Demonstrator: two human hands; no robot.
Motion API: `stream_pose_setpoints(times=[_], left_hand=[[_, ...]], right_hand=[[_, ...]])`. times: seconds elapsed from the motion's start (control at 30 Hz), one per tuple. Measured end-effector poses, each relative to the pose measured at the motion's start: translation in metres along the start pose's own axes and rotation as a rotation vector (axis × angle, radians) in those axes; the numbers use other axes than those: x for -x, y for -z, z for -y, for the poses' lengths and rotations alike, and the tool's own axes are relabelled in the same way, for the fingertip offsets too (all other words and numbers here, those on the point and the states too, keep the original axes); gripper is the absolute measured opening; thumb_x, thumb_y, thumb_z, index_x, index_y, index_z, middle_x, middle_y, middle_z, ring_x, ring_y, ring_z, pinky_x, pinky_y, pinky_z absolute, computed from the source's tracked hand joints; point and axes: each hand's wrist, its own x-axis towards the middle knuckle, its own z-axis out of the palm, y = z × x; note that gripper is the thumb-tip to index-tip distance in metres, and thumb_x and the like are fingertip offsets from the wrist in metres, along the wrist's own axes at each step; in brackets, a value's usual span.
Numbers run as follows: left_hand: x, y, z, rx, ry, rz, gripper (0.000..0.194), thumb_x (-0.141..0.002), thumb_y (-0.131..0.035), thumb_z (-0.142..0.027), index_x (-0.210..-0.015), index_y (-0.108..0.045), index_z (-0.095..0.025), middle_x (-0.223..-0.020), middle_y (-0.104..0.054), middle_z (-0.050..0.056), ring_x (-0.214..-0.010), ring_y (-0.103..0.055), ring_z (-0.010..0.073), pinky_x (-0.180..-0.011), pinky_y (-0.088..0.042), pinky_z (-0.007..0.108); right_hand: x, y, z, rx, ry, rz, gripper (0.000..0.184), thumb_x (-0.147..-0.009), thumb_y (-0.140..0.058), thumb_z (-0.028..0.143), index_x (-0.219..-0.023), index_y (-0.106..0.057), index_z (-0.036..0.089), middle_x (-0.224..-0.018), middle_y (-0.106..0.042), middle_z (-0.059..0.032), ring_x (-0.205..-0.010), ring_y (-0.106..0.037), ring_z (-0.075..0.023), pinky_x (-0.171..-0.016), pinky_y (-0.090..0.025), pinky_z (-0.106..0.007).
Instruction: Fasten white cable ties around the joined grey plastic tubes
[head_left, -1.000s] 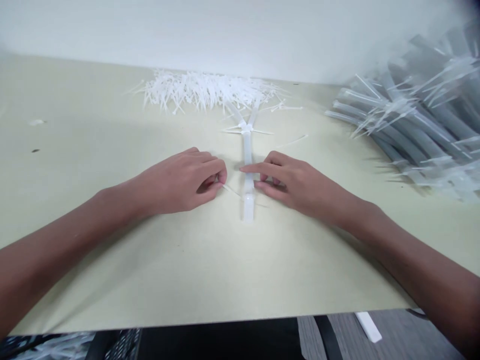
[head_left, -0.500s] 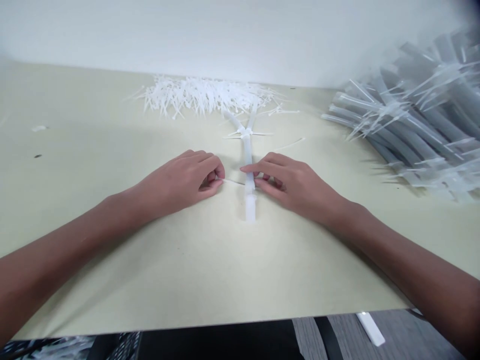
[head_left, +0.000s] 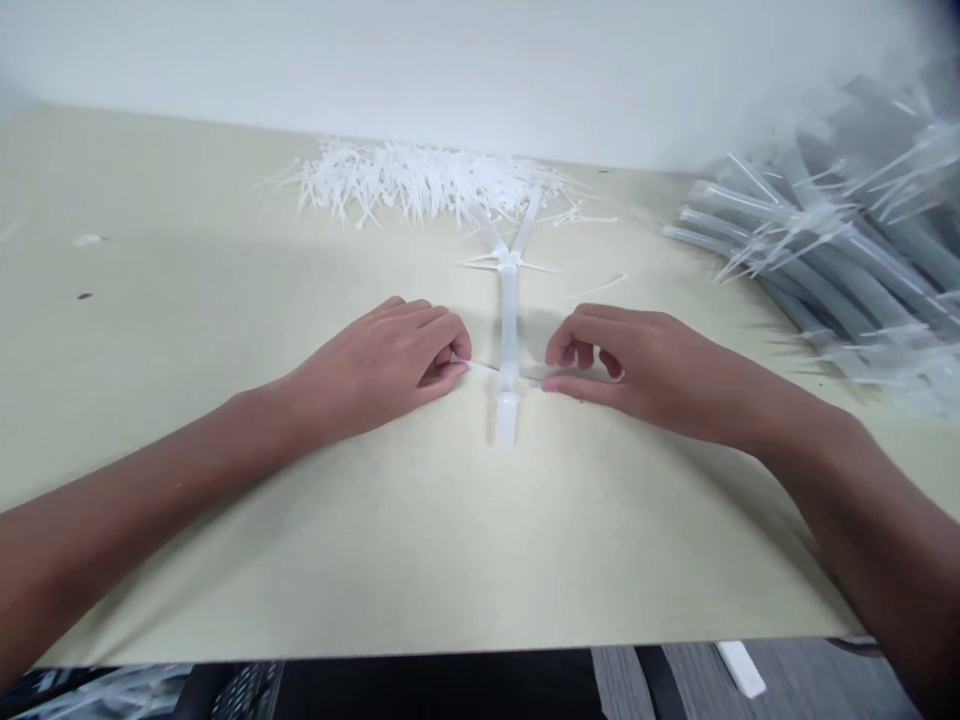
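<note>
A pair of clear plastic tubes (head_left: 508, 330) lies lengthwise at the middle of the beige table (head_left: 225, 300), bound by one white cable tie near its far end. A thin white cable tie (head_left: 487, 369) runs across the tubes near their front end. My left hand (head_left: 390, 360) pinches the tie's left end with curled fingers. Right of the tubes, my right hand (head_left: 637, 365) pinches the tie's other end, fingers curled, resting on the table.
A heap of loose white cable ties (head_left: 427, 185) lies at the back of the table by the white wall. A stack of tied tube bundles (head_left: 840, 260) fills the right side. The table's front edge runs along the bottom.
My right hand has moved right, off the tubes, and now grips the tie's right end. The tie now lies across the tubes. My left hand has shifted slightly right.
</note>
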Motion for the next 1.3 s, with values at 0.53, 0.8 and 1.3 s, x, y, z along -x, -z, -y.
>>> stream_pose_setpoints(times=[0.53, 0.8, 1.3], left_hand=[[0.001, -0.002, -0.002, 0.07, 0.028, -0.039, 0.012, -0.09, -0.047, -0.029, -0.089, -0.054, -0.02, -0.083, -0.057, -0.002, -0.077, -0.051, 0.0107, -0.073, -0.039, 0.023], [0.002, -0.004, -0.006, 0.083, 0.029, -0.085, 0.011, -0.09, -0.048, -0.028, -0.09, -0.055, -0.019, -0.084, -0.058, -0.003, -0.077, -0.053, 0.0099, -0.073, -0.04, 0.022], [0.001, -0.007, -0.014, 0.18, 0.058, -0.112, 0.015, -0.092, -0.045, -0.025, -0.098, -0.059, -0.023, -0.093, -0.064, -0.006, -0.082, -0.058, 0.0063, -0.073, -0.041, 0.017]], right_hand=[[0.001, -0.001, 0.002, 0.014, -0.009, 0.025, 0.01, -0.084, -0.052, 0.032, -0.079, -0.055, 0.023, -0.075, -0.058, 0.0022, -0.065, -0.05, -0.0122, -0.057, -0.036, -0.026], [0.002, 0.002, 0.011, -0.025, 0.017, -0.068, 0.004, -0.082, -0.053, 0.025, -0.081, -0.055, 0.022, -0.079, -0.058, 0.0007, -0.068, -0.051, -0.0123, -0.061, -0.038, -0.026], [-0.004, -0.017, 0.02, -0.185, 0.064, -0.271, 0.005, -0.085, -0.053, 0.021, -0.085, -0.057, 0.018, -0.083, -0.058, -0.0013, -0.068, -0.051, -0.0102, -0.063, -0.042, -0.024]])
